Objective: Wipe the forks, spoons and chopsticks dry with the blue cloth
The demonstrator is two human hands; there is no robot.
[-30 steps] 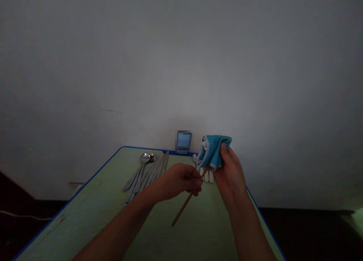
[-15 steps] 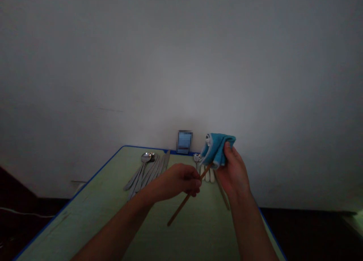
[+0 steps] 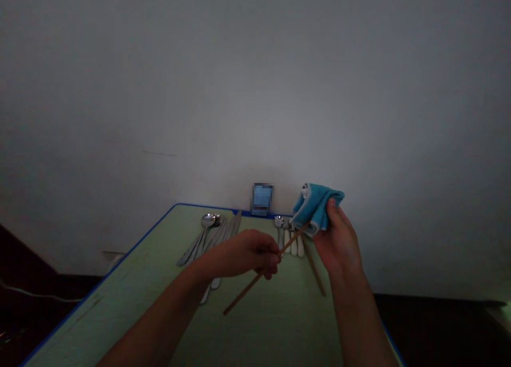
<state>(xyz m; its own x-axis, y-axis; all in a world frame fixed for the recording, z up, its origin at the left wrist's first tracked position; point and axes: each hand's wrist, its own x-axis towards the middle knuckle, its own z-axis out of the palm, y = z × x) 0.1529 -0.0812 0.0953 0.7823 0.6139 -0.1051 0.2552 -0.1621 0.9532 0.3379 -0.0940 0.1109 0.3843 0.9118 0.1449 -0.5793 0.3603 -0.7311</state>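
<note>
Between finger and thumb, my left hand (image 3: 257, 255) pinches a thin wooden chopstick (image 3: 243, 294) around its middle. The chopstick slants up to the right, and its upper end meets the folded blue cloth (image 3: 317, 205). My right hand (image 3: 341, 234) is closed on that cloth, thumb on top, above the right side of the table. Under the cloth lie several white-handled utensils (image 3: 293, 248), a small metal spoon (image 3: 278, 223) and another wooden stick (image 3: 315, 268), partly covered. Metal spoons (image 3: 207, 220) and table knives (image 3: 231, 226) lie left of my left hand, partly hidden by my forearm.
The pale green table (image 3: 131, 303) has a blue edge and stands against a grey wall (image 3: 255, 90). A blurred-out device with a lit screen (image 3: 262, 198) leans upright at the back edge. A white cable (image 3: 43, 297) runs at the far left.
My right hand and the cloth have shifted right and slightly up, away from my left hand. The chopstick now lies at a flatter slant, its lower end further left.
</note>
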